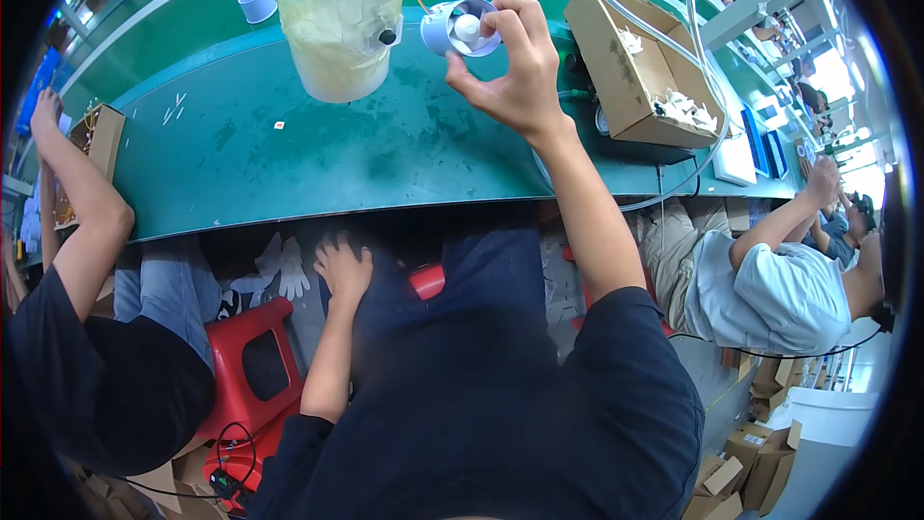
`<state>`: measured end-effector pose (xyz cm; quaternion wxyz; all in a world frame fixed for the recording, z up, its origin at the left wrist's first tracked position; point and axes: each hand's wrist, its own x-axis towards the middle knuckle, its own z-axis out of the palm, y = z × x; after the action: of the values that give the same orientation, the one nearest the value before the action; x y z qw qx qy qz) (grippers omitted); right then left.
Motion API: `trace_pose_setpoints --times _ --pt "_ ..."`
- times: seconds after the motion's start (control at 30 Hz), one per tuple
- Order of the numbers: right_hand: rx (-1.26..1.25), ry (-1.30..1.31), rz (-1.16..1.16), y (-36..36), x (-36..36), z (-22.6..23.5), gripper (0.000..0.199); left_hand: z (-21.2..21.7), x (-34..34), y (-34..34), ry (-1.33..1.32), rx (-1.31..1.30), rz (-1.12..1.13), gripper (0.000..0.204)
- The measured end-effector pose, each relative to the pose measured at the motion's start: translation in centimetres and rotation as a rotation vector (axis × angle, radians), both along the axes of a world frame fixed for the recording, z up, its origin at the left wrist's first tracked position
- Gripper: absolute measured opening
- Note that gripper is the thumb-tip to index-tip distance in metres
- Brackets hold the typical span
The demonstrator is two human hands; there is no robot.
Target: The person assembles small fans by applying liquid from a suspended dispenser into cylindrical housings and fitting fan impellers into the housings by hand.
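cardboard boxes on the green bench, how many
2. One open cardboard box sits right of the right hand, white parts inside. A smaller box stands at the bench's left end. More may lie outside the frame.

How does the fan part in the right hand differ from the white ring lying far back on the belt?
The fan part is held up in the right hand; the ring rests alone on the green belt. The fan part has a white hub and blades inside; the ring looks hollow. The fan part faces the camera; the ring opens upward. Both are short, pale, round housings.
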<state>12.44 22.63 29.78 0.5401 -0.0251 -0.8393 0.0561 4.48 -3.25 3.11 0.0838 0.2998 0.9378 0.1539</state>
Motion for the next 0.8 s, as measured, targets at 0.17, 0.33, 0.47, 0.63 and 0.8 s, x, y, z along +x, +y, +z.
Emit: trace_pose_setpoints --times 0.17,0.33,0.47,0.63,0.8 --pt "-0.011 0.008 0.012 0.05 -0.14 -0.2 0.038 -0.13 0.02 0.01 0.012 0.009 -0.001 0.052" --pt "-0.024 -0.034 0.015 0.09 -0.13 -0.52 0.035 -0.09 0.02 -0.05 0.013 0.025 -0.004 0.052" --pt "0.047 -0.06 -0.026 0.27 -0.04 -0.53 0.033 -0.11 0.01 -0.07 0.023 0.036 -0.008 0.051" --pt "-0.018 -0.047 -0.004 0.4 -0.05 -0.73 0.033 -0.04 0.05 0.0 0.011 0.03 -0.009 0.051" --pt "-0.081 -0.016 0.008 -0.01 -0.19 -0.43 0.033 0.25 0.06 0.07 -0.011 0.017 -0.004 0.05"
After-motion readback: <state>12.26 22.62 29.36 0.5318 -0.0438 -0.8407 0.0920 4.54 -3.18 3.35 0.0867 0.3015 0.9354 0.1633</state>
